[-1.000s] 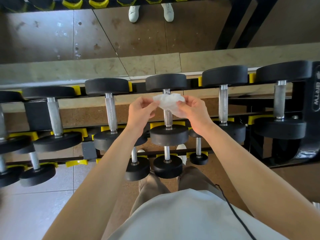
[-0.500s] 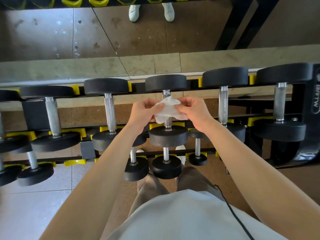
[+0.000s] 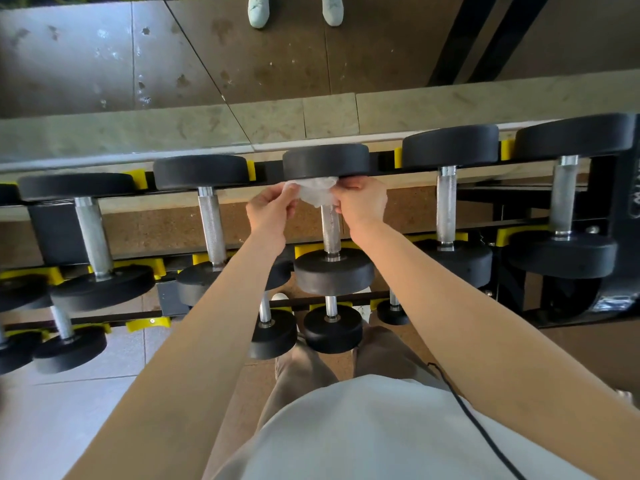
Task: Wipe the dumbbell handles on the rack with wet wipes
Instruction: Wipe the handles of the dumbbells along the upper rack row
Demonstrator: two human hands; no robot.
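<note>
View from above, looking down along two bare forearms that reach forward to a black dumbbell rack [image 3: 627,188] with yellow cradles [image 3: 504,149]. The top tier holds a row of black round-headed dumbbells lying front to back, their knurled metal handles pointing away from the person.

Both hands meet at the middle dumbbell [image 3: 334,271]. A crumpled white wet wipe [image 3: 317,190] is bunched around the far end of its handle [image 3: 330,230], tucked right under the far weight head. The left hand [image 3: 273,211] pinches the wipe's left edge between thumb and curled fingers. The right hand [image 3: 363,202] pinches the right edge the same way, its knuckles touching the underside of the far head. Below the wipe, the rest of the handle is bare down to the near head.

On either side lie a left neighbour dumbbell [image 3: 212,226] and a right neighbour dumbbell [image 3: 446,206] – neither hand touches them. Smaller dumbbells [image 3: 332,327] sit on a lower tier, just beyond the person's knees.

At the bottom are a pale grey shirt [image 3: 381,427], tan trousers [image 3: 304,368] and a thin black cable [image 3: 467,410] trailing across the shirt. Behind the rack a stone-coloured ledge [image 3: 138,129] runs left to right – above it, a reflective panel shows a pair of pale shoes [image 3: 259,10].
</note>
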